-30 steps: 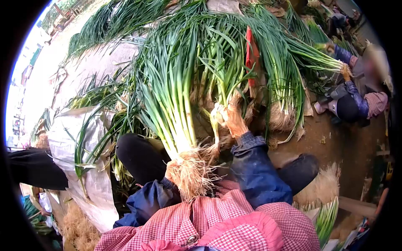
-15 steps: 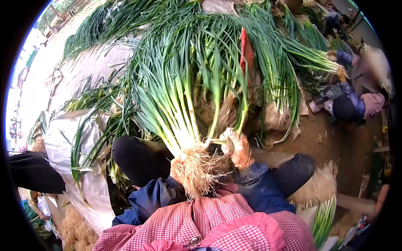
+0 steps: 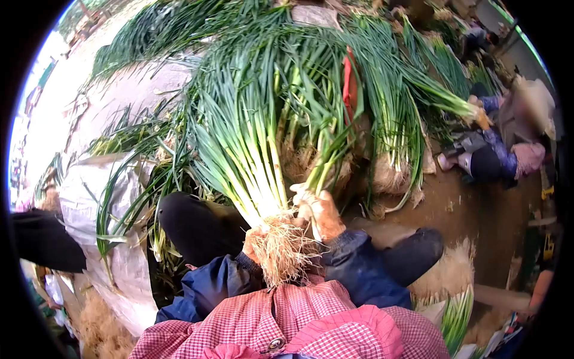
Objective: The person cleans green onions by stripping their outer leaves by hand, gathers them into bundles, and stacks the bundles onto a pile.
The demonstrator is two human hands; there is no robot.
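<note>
A large bunch of green onions (image 3: 254, 161) with pale stems and tangled roots lies across my lap, its leaves fanned away from me. My left hand (image 3: 252, 244), partly hidden behind the roots, is closed round the base of that bunch. Just right of it, my right hand (image 3: 320, 210) pinches a small green stalk (image 3: 323, 170) near its lower end. Both hands look gloved or soiled. Behind the stalk, more onions with roots rest on the ground.
Onion piles (image 3: 391, 113) spread ahead, with a red strip (image 3: 350, 87) among them. At the right, a co-worker (image 3: 508, 149) holds another bunch. A pale plastic sheet (image 3: 113, 197) lies left. Rooty bundles (image 3: 451, 269) stand at my lower right.
My right hand has come left and closer to the big bunch, and the stalk in it now stands more upright. The left hand stays at the roots. The co-worker's bunch has shifted slightly lower.
</note>
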